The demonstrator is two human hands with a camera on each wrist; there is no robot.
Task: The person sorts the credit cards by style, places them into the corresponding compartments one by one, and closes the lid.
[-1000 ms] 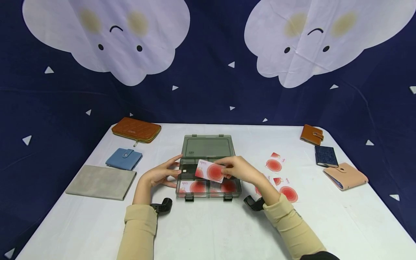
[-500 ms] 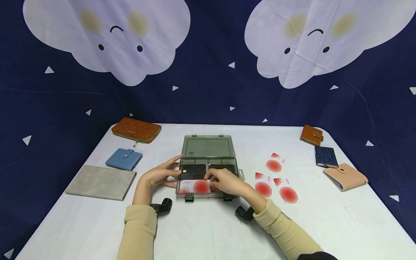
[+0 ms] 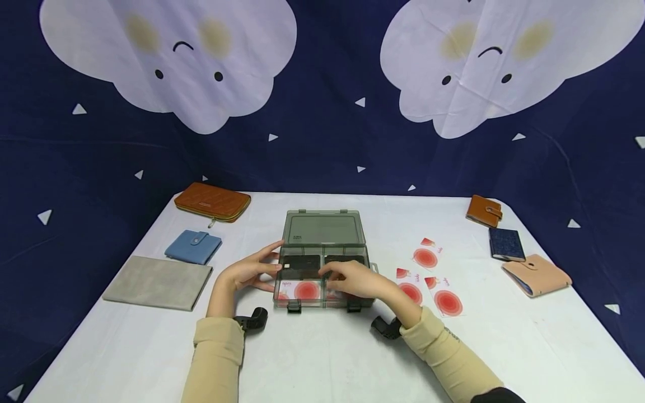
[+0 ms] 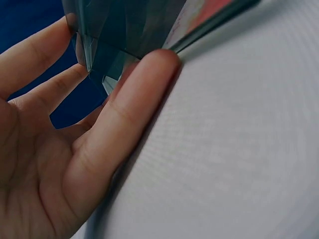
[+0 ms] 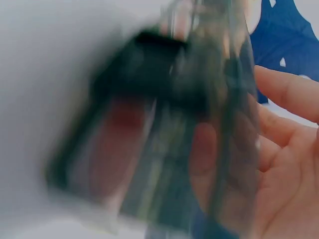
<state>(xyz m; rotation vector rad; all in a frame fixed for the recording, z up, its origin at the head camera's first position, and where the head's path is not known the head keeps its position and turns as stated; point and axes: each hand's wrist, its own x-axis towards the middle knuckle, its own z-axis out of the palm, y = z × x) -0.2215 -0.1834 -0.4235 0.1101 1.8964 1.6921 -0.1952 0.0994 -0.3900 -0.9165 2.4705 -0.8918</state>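
Head view, centre: left hand (image 3: 251, 271), fingers spread, touches the box (image 3: 323, 228); a card (image 3: 306, 290) lies inside, lower left. Right hand (image 3: 355, 279), fingers bent, reaches in lower right; grip cannot be told. Judged step: seating cards; next calls for clean release. Left wrist: thumb (image 4: 122, 117) straight against box. Right wrist: blurred.

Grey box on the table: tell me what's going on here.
The person's left hand rests against the left side of the open box; the right hand is over its front right section, its grip unclear. A red and white card lies front left, with a black card behind it. Three similar red and white cards lie on the table right of the box.
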